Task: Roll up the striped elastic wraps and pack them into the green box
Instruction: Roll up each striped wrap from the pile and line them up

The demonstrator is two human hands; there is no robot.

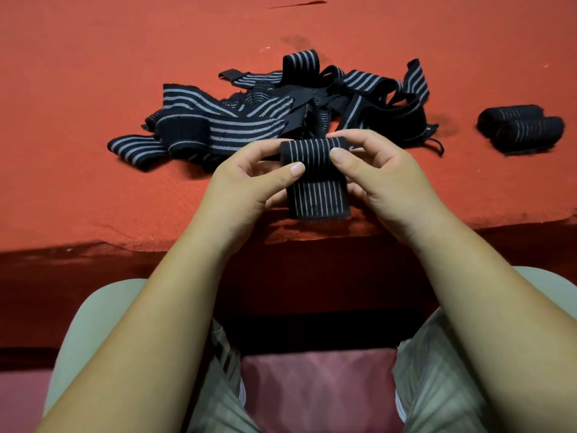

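A seated person in pale checked shorts (443,385), a maroon cushion (315,389) showing between the knees, works with both forearms stretched forward over the near edge of a bench (93,198) covered in red cloth. The left hand (246,179) and right hand (377,173) meet just above that edge, each grip clamped on one black striped wrap (315,179): thumbs press on its upper face, the other fingers curl behind it. The wrap's far end is turned over into a short roll held between the two hands, while its flat tail hangs toward the person and reaches the bench edge. Just beyond the hands, a tangled pile of loose wraps (281,114), black with grey stripes, sprawls across the middle of the bench, one band arching upright at its far side. To the right, well apart from the pile, two finished rolls (521,126) lie side by side, touching. A dark stain (295,42) marks the cloth behind the pile.
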